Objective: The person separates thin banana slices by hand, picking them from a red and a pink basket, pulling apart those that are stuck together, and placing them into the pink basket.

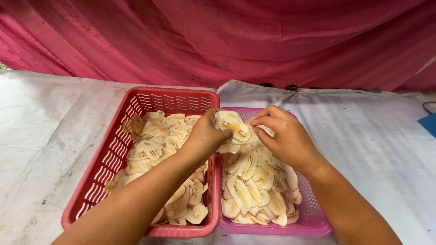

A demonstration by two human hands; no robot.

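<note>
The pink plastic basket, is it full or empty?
Full. The pink plastic basket is heaped with pale sliced banana pieces up to its rim, and both hands hold more slices above it.

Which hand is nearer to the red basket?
Left. The left hand is over the red basket at its right edge; the right hand is over the pink basket.

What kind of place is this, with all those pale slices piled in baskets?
Probably a small, makeshift food-preparation spot, perhaps a stall. A table under a worn white sheet backs onto a pink cloth, and banana slices fill a red basket and a pink basket.
</note>
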